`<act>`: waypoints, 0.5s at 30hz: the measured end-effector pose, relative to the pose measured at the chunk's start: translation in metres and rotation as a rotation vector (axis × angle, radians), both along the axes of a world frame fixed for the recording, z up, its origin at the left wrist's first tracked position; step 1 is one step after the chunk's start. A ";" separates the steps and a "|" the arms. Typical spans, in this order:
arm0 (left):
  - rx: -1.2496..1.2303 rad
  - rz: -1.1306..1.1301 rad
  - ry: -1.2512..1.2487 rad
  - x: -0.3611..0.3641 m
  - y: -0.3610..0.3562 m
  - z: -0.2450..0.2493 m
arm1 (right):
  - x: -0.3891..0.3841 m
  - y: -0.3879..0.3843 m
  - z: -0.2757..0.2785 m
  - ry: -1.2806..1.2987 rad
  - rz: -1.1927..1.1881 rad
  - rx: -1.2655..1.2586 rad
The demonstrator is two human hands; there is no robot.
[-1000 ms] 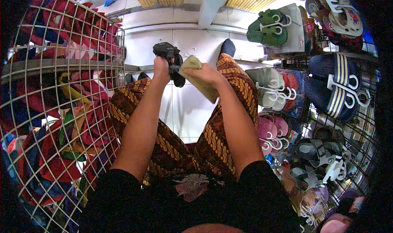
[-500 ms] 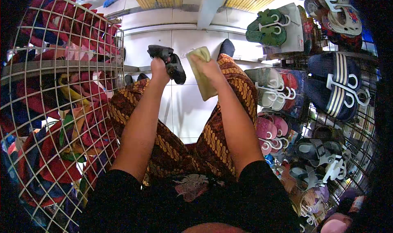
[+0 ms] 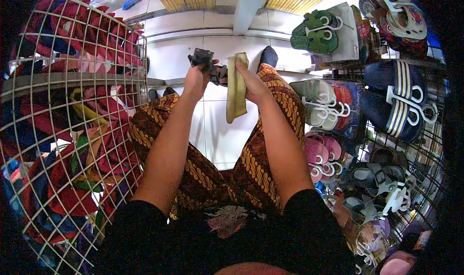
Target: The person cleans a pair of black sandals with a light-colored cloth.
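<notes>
My left hand is closed around a pair of small black sandals, holding them up over the white floor. One sandal points up above my fist; the other reaches right toward the cloth. A folded yellow-green cloth hangs from my right hand, its fingers wrapped round the upper part. The cloth's upper edge meets the right-hand sandal in this view, and part of that sandal is hidden behind it.
At left stands a wire grid rack with red and coloured fabric goods behind it. Sandals on white hangers, such as a navy striped pair and a green pair, line the right side. Tiled floor shows between my knees.
My two hands have come closer together. The black sandals have turned and moved right, and the cloth has swung more upright and now meets them.
</notes>
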State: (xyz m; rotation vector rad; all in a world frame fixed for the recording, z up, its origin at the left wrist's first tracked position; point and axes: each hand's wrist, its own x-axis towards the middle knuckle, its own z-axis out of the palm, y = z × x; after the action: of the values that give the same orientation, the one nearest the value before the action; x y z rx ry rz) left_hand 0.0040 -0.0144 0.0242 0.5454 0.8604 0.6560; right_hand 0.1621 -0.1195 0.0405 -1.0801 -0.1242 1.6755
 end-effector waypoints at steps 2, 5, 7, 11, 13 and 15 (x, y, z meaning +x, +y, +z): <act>-0.023 0.030 -0.030 0.001 0.000 0.000 | 0.001 0.000 0.004 0.050 -0.010 0.015; 0.080 0.049 0.025 -0.006 0.007 -0.015 | 0.009 -0.001 -0.002 0.190 -0.015 0.073; 0.117 0.048 0.028 -0.013 0.011 -0.021 | 0.011 0.000 -0.008 0.272 -0.003 0.173; -0.058 0.149 0.010 -0.010 0.014 -0.011 | 0.007 0.011 -0.005 0.099 -0.292 -0.015; -0.158 0.220 -0.002 -0.009 0.015 -0.012 | 0.006 0.010 -0.003 -0.027 -0.317 -0.104; -0.129 0.262 -0.060 -0.015 0.019 -0.028 | 0.008 0.010 -0.004 -0.085 -0.375 -0.178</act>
State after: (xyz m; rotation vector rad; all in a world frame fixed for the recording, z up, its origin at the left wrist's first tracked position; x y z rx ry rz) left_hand -0.0108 0.0045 -0.0038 0.2977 0.9186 0.8444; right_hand 0.1705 -0.1098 0.0366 -1.2239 0.1675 1.3210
